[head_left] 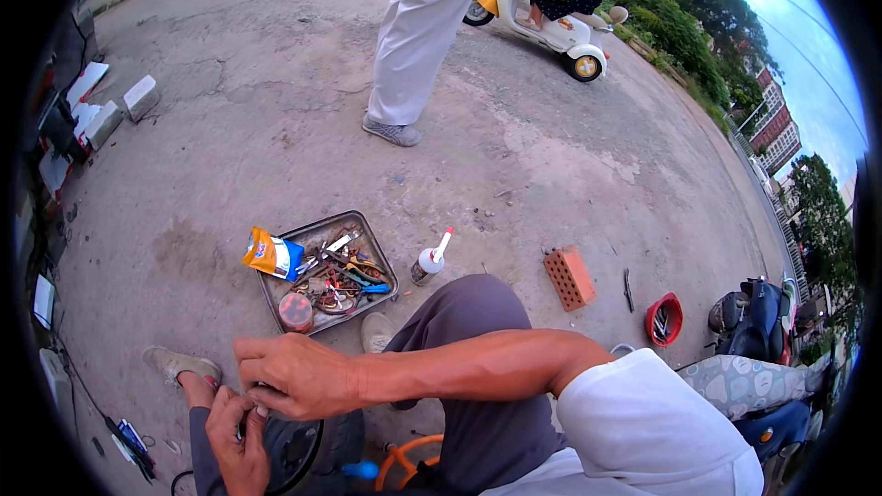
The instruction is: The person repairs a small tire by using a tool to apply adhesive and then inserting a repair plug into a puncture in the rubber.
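Close together at the lower left, my two hands meet with their fingertips almost touching. My right hand (296,375) reaches across from the right with its fingers bent into a pinch. Below it, my left hand (237,445) is curled, thumb against fingers. A small dark bit shows between the left fingers, too hidden to name. Just right of the hands is a black rounded thing like a tyre (342,448), partly covered by my right forearm. Beyond the hands lies a metal tray (379,255) of tools, with pliers (360,277) and a round tub of reddish contents (296,311).
An orange-and-blue pouch (273,255) leans on the tray. Right of it stand a bottle with a white nozzle (428,264), a holed brick (570,279) and a red bowl (674,317). A person in light trousers (418,37) stands ahead; another sits on a white scooter (557,28).
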Motion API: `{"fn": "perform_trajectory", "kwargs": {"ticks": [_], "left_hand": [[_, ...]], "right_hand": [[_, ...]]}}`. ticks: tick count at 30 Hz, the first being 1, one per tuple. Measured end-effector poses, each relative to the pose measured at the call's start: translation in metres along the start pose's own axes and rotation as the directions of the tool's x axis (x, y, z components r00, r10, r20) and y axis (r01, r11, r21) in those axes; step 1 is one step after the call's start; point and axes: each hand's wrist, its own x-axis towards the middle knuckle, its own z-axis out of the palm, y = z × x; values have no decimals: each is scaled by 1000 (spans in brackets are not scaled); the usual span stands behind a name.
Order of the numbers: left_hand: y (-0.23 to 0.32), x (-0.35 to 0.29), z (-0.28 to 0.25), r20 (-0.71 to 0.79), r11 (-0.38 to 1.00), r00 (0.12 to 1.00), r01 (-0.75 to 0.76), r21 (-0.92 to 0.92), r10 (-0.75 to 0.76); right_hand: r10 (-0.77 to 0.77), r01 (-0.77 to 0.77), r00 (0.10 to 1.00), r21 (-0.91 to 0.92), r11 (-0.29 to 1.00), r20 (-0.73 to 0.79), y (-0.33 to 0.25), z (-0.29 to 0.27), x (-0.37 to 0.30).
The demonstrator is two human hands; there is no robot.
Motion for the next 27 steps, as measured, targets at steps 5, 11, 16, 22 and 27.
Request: {"fn": "perform_trajectory", "kwargs": {"ticks": [5, 11, 16, 22, 27], "left_hand": [[-11, -1, -6, 91, 972, 990, -121, 202, 104], [-8, 1, 8, 46, 992, 994, -101, 82, 98], [-2, 4, -1, -60, 997, 996, 65, 38, -62], [-16, -5, -16, -306, 950, 917, 179, -257, -256], [-29, -8, -16, -228, 878, 925, 178, -445, -304]], "right_hand": [[-26, 33, 996, -83, 996, 83, 4, 2, -3], [90, -69, 972, -104, 992, 215, 7, 1, -1], [303, -304, 940, 18, 953, -155, 1, -37, 15], [380, -383, 924, -115, 917, -45, -10, -76, 49], [498, -469, 867, -359, 807, -13, 28, -122, 74]]}}
